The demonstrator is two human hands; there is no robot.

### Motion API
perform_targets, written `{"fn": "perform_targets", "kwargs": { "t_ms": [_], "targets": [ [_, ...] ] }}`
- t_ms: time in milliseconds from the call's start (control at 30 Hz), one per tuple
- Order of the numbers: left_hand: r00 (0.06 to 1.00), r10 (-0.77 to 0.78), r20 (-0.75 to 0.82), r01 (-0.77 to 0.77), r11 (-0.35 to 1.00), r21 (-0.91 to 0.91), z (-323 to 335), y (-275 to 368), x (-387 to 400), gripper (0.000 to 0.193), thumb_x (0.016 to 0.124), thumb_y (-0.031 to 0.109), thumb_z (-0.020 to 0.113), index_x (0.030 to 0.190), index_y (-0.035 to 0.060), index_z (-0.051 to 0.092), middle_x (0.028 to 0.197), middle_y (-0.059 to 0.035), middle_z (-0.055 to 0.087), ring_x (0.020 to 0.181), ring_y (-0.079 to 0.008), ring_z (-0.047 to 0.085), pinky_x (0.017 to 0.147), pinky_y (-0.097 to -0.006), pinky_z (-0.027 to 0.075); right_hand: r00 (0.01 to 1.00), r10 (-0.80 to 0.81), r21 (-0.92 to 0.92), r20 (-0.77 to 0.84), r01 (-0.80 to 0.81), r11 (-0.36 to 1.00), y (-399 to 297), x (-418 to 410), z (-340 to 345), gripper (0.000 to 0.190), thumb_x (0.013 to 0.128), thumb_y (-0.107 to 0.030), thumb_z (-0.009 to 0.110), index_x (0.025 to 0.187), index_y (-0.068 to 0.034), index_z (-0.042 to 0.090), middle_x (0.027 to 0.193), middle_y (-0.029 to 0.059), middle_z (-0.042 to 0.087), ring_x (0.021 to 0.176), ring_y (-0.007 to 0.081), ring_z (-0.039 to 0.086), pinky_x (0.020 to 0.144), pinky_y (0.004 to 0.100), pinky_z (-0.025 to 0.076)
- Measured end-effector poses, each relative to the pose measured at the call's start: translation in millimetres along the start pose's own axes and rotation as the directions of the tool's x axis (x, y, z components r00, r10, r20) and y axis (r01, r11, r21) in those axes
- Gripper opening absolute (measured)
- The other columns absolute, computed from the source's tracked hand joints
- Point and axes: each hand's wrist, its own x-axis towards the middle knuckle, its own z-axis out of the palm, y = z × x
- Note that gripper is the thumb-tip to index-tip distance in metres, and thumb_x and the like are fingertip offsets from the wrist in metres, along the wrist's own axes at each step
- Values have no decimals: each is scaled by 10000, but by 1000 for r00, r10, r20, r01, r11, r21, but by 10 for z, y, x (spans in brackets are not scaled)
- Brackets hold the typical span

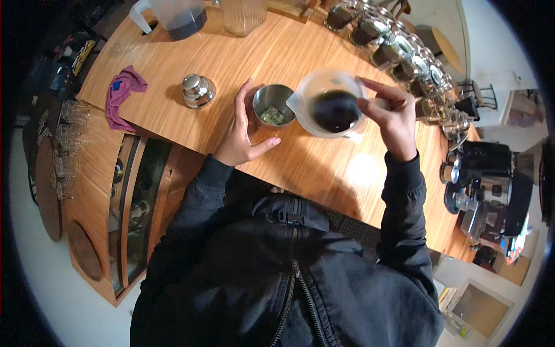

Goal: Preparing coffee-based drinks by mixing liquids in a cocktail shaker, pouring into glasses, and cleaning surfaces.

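My right hand (390,110) grips a translucent plastic measuring jug (310,123) by its handle side. Dark liquid (334,110) lies in the jug, whose spout overlaps the rim of a steel shaker tin (260,104) in my view. No stream shows between them. Pieces of ice (273,115) sit in the tin. My left hand (245,130) curves beside the tin with thumb and fingers spread; whether it touches the metal I cannot tell. Further left on the wooden counter stands the steel shaker top (198,91) with its cap.
A purple cloth (123,97) hangs over the counter's left edge. At the back stand another jug of dark liquid (184,21) and a ribbed clear vessel (244,17). Several lidded glass jars (392,50) line the far right edge, near a black coffee machine (490,173).
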Motion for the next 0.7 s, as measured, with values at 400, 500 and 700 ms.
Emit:
{"fn": "perform_targets", "kwargs": {
  "t_ms": [400, 500, 700],
  "targets": [
    [998, 40, -37, -32, 978, 206, -85, -13, 2, 847, 697, 77, 887, 1401, 5, 421, 1317, -121, 536, 1226, -229, 545, 1039, -374, 456, 988, 34, -292, 149, 11, 956, -423, 139, 85, 380, 778, 12, 724, 1155, 47, 703, 820, 25, 703, 691, 36, 589, 659, 197, 478],
    [992, -126, -28, 127, 991, 41, -64, -95, -4, 833, 658, 130, 925, 1344, 0, 470, 1245, -106, 572, 1156, -214, 587, 997, -354, 487, 987, 51, -360, 154, 8, 933, -529, 136, 102, 379, 764, -7, 725, 1141, 28, 718, 792, 22, 697, 672, 38, 581, 643, 204, 476],
    [998, -69, -11, 69, 997, 19, -80, -62, 15, 824, 642, 145, 939, 1320, -2, 494, 1230, -117, 591, 1120, -206, 610, 956, -347, 518, 984, 15, -365, 179, 53, 929, -543, 139, 95, 396, 730, -39, 734, 1117, 43, 723, 761, 66, 707, 651, 68, 614, 625, 238, 510]
  ]
}}
